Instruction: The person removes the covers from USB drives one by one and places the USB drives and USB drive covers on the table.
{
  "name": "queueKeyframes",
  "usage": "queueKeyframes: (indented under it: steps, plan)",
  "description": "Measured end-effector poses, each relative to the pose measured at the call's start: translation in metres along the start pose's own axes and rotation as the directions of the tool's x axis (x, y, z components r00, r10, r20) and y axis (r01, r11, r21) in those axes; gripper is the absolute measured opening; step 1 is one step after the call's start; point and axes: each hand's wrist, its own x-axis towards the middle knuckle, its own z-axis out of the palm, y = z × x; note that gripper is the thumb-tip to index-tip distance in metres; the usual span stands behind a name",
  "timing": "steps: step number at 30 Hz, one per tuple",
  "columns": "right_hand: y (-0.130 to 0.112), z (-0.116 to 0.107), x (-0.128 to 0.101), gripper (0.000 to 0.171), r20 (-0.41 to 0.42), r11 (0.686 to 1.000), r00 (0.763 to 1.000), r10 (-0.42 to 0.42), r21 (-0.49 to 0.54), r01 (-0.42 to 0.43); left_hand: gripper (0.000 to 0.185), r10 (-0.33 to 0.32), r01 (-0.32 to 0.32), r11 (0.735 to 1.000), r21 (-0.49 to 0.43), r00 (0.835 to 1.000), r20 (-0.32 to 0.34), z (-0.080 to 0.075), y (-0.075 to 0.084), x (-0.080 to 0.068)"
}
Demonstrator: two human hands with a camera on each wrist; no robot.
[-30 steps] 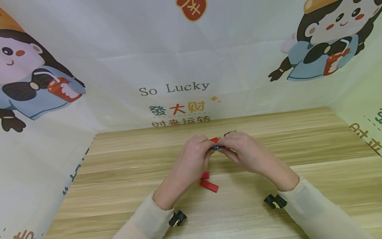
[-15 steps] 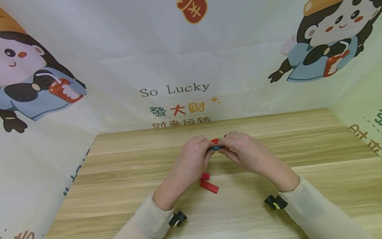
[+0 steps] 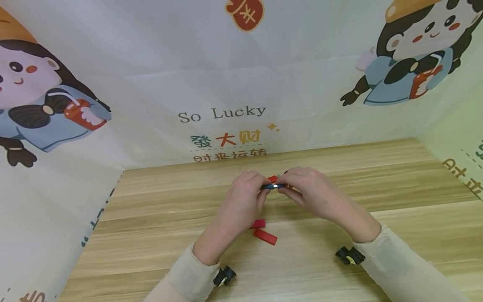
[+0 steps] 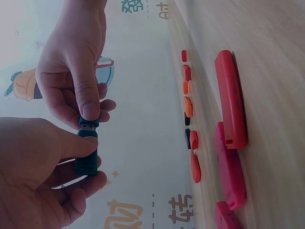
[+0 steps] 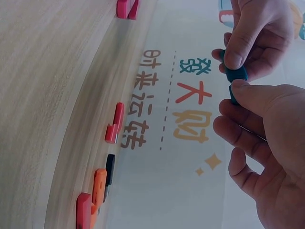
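Meeting above the wood-grain worktop in the head view, the left hand and the right hand are holding a dark teal USB flash drive between them, fingers and thumbs pinching its two ends. A silver patch is showing in the middle. Just beyond the fingers, a bright red piece is lying partly covered. Nearer the person, a red stick is lying just beside a magenta stick, which the left hand is partly hiding. Black wrist cameras are sitting at the cuffs, and a printed backdrop reading "So Lucky" is standing behind.

From the left wrist, the left hand is gripping the drive's body, thumb on its face, while the right hand is pinching the cap. The metal connector is showing between the two; whether its tip is sitting inside the cap I cannot tell. Orange pieces and black pieces are lying in a row with red ones.

From the right wrist, the right thumb and fingers are covering much of the cap, and the left hand is gripping the body beside it.
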Motion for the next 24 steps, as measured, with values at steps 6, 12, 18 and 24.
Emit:
queueKeyframes:
  steps: [6,12,18,24]
  plan:
    - [0.001,-0.002,0.000,0.013,0.004,1.000,1.000,0.019,-0.016,-0.019,0.006,0.003,-0.003,1.000,0.002,1.000,-0.017,-0.001,-0.001,0.000]
    - [0.003,-0.004,-0.001,0.014,0.000,1.000,1.000,0.028,-0.013,-0.028,0.007,-0.016,0.016,1.000,0.010,1.000,-0.012,-0.003,-0.002,-0.001]
    - [0.004,-0.007,-0.003,0.014,0.006,0.999,0.999,0.041,-0.012,-0.041,0.006,-0.037,0.037,0.999,0.020,0.999,0.000,-0.003,-0.004,0.000]
    - [0.005,-0.010,-0.006,0.013,0.009,0.998,0.998,0.059,-0.030,-0.059,0.004,-0.059,0.059,0.998,0.020,0.998,0.006,-0.003,-0.004,-0.001]
